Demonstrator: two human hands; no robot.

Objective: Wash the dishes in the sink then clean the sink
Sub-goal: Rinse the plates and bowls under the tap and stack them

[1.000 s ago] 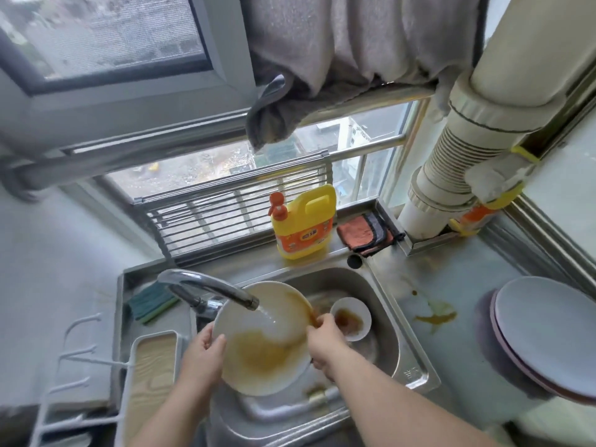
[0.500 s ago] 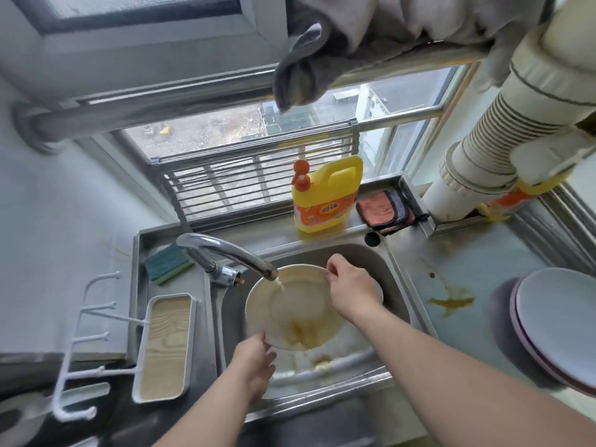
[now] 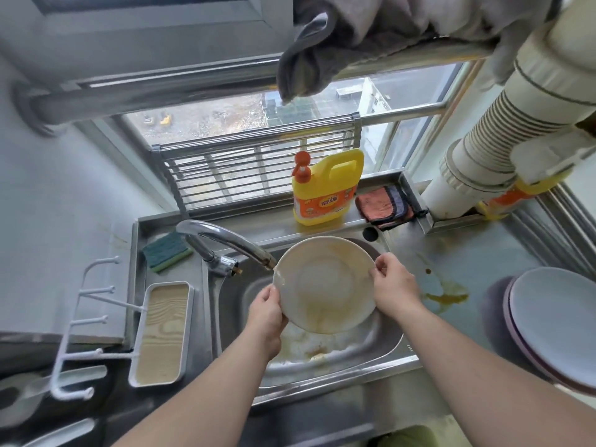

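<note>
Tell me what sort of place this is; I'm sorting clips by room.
Most likely a small home kitchen, at a window: a steel sink with a faucet, a yellow dish-soap jug, and a scrub sponge.

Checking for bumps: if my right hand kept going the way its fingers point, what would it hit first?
The right hand grips the plate rim, fingers pointing left across it. Going on, it would likely meet the faucet spout first, though depth is unclear.

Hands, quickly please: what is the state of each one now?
Left hand: grips the plate at its lower left rim.
Right hand: pinches the plate's right rim.
</note>
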